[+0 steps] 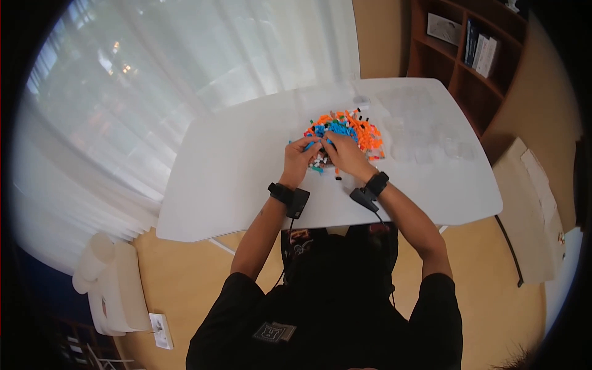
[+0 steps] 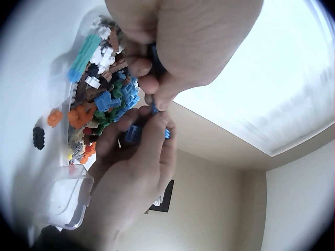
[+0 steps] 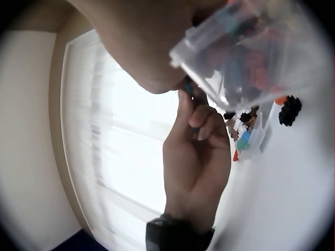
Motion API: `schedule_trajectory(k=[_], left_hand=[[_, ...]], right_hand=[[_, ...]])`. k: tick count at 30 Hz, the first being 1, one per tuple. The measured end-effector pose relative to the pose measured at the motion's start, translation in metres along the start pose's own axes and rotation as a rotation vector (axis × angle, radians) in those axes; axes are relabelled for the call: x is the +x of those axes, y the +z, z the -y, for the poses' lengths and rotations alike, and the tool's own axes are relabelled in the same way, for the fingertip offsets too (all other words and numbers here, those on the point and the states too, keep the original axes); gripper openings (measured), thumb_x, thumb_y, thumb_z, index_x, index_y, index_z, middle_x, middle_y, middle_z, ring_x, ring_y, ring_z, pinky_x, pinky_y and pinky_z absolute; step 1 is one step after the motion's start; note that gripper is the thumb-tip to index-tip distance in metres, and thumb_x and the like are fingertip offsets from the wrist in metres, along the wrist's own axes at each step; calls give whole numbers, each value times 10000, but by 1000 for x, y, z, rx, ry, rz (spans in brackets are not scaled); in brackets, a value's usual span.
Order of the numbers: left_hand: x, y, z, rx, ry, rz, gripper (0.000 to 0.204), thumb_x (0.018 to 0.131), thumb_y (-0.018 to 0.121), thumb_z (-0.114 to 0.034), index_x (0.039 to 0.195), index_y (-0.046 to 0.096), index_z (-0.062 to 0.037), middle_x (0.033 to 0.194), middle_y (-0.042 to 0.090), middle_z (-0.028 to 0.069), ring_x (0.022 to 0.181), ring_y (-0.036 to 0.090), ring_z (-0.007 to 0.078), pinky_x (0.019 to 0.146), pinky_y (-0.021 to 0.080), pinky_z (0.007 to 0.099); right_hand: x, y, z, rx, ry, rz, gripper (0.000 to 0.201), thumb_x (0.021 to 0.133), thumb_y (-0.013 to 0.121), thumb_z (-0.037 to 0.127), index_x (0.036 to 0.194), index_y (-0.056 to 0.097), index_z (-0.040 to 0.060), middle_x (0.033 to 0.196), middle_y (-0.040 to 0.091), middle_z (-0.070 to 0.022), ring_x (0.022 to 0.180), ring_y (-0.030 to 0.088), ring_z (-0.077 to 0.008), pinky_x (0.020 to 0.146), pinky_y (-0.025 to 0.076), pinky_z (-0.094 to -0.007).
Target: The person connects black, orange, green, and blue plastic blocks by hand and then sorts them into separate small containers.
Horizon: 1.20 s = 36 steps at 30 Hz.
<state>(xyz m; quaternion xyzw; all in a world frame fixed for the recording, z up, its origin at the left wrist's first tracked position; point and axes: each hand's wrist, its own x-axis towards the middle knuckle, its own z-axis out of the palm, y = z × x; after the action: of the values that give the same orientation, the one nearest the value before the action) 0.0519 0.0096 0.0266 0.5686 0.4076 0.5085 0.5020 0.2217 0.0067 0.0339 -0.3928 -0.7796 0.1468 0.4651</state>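
Both hands meet above the front of a pile of small coloured bricks (image 1: 340, 122). In the left wrist view, the left hand (image 2: 183, 42) pinches a small blue brick (image 2: 155, 108) between thumb and finger, touching the right hand's fingertips. The right hand (image 2: 133, 170) curls round blue bricks (image 2: 133, 134), one showing between its fingers. The right wrist view shows the left hand (image 3: 196, 157) with bent fingers and a bit of blue at them; the right hand (image 3: 141, 42) is partly hidden by a clear plastic box (image 3: 230, 68).
Orange (image 2: 54, 118) and black (image 2: 38, 138) bricks lie beside the tray (image 2: 70, 104) of mixed bricks. Several clear containers (image 1: 425, 139) stand on the right of the white table (image 1: 234, 160). A shelf (image 1: 468, 61) and a curtain (image 1: 185, 74) are behind.
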Motion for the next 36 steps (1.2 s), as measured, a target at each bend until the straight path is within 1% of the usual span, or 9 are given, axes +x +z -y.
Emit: schedule_trajectory(k=[3,10,13,19,26,29,32,34,36], left_hand=[[-1,0,-4,-42,-15,25,171,888,627,-75,1032,641,17,713,590,-3,588,455,38,524,362,188],[-3,0,-6,-42,9,77,173,888,626,-85,1028,633,16,724,599,9,594,454,40,532,359,189],[-4,3,-6,-48,19,42,146,871,660,-99,962,647,14,697,557,-17,592,456,29,518,354,184],[-4,3,-4,-35,10,21,161,877,637,-71,1014,634,13,729,610,19,601,467,40,534,363,184],[-3,3,-3,-51,-8,8,167,865,659,-78,1001,647,18,723,609,16,600,479,39,528,368,183],[-3,5,-4,-37,28,-10,146,852,673,-73,967,665,17,691,567,-17,582,469,29,506,365,180],[-3,4,-1,24,46,-20,137,848,678,-70,954,669,15,696,570,-15,581,470,28,505,370,178],[-3,3,-2,-6,32,8,161,851,682,-87,977,662,13,739,620,14,600,489,38,534,379,180],[-5,5,-5,21,46,-4,162,853,681,-90,977,663,12,738,621,11,597,491,37,531,382,180]], right_hand=[[1,-5,-3,169,-33,74,167,929,502,167,885,503,6,743,576,-194,737,563,-390,645,426,-462],[1,-3,-4,114,-15,106,156,929,498,158,889,503,7,747,581,-193,746,564,-390,652,425,-467],[1,-2,-4,143,-7,91,145,928,494,150,885,505,12,741,584,-187,739,565,-391,647,425,-466],[2,-6,1,148,4,97,139,926,491,139,872,505,11,727,581,-188,725,564,-395,637,424,-465],[1,-4,2,111,29,103,143,924,495,138,867,504,6,732,581,-188,745,565,-397,642,421,-473],[1,-3,2,93,21,93,147,923,496,135,863,497,0,733,583,-190,751,566,-399,643,419,-479],[0,-2,4,75,19,86,154,923,498,135,859,490,-5,735,584,-196,754,567,-403,643,417,-484],[0,-2,4,59,24,85,158,923,499,136,857,487,-7,735,584,-200,756,567,-406,644,416,-487],[-1,-2,4,70,72,107,155,924,501,139,867,489,-5,743,588,-206,760,571,-409,647,416,-491]])
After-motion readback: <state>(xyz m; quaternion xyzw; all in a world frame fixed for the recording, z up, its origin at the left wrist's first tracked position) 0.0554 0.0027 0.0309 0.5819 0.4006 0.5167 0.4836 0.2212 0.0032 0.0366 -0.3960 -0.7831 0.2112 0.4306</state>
